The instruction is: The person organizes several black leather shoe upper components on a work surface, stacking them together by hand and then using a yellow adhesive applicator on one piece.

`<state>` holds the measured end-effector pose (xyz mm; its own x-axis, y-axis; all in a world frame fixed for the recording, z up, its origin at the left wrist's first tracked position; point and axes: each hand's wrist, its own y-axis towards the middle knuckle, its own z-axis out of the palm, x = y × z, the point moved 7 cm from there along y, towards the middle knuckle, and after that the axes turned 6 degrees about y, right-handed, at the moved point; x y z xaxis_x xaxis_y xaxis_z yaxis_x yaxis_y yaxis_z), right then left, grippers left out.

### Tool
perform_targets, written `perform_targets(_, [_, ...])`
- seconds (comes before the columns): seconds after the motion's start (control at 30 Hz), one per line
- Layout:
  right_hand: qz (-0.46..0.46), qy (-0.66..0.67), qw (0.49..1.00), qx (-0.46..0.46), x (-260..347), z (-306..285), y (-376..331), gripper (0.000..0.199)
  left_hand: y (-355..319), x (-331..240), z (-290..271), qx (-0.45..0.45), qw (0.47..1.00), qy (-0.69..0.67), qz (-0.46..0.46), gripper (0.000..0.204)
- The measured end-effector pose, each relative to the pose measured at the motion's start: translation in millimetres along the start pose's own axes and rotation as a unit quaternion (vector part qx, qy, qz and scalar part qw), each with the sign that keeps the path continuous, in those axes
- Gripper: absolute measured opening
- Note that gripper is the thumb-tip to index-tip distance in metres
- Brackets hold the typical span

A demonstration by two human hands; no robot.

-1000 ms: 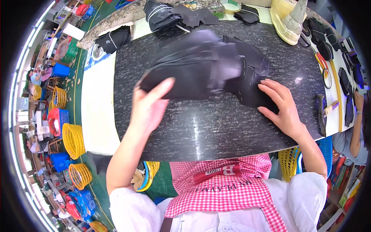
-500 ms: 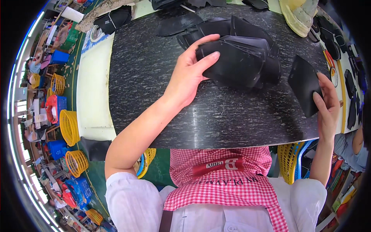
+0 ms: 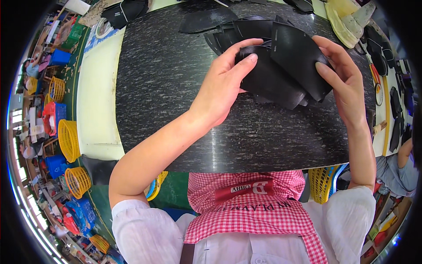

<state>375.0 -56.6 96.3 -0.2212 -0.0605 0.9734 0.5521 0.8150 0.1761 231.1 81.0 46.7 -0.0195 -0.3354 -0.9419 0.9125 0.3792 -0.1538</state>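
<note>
A stack of flat black cut pieces (image 3: 268,79) lies on a dark speckled work board (image 3: 176,110). My left hand (image 3: 224,83) reaches across from the lower left and its fingers press on the stack's near left edge. My right hand (image 3: 343,83) holds a single black piece (image 3: 299,57) by its right edge, laid over the top of the stack. More black pieces (image 3: 206,20) fan out on the board behind the stack.
A pale table (image 3: 99,101) lies under the board. Yellow shoe lasts (image 3: 347,17) sit at the far right. Yellow, red and blue baskets (image 3: 68,138) stand on the floor to the left. Another person's arm (image 3: 402,152) shows at the right edge.
My right hand has brought a black piece from the board's right edge over onto the stack. My left hand has stayed on the stack, which sits closer to the middle of the view.
</note>
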Motion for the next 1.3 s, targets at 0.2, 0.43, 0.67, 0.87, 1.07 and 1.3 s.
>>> perform_targets(0.2, [0.016,-0.009,1.000,0.023,-10,6,4,0.040,0,-5,7,0.014,0.999,-0.036,-0.005,0.036])
perform_targets(0.43, [0.014,-0.024,0.999,0.024,-13,6,6,0.040,2,-5,7,0.018,0.998,-0.059,-0.022,0.037])
perform_targets(0.67, [0.008,-0.031,0.999,0.042,-15,15,6,0.039,-1,-8,-1,-0.004,0.999,-0.052,-0.012,0.037])
perform_targets(0.87, [-0.172,-0.275,0.942,0.085,9,34,-13,0.044,-16,-38,-77,-0.054,0.908,0.401,0.106,0.037])
perform_targets(1.07, [-0.236,-0.326,0.910,0.102,13,39,-21,0.048,30,-130,-215,-0.203,0.523,0.779,0.279,0.074])
perform_targets(1.3, [-0.233,-0.370,0.885,0.161,43,48,48,0.040,90,-148,-286,-0.146,0.470,0.859,0.143,0.097])
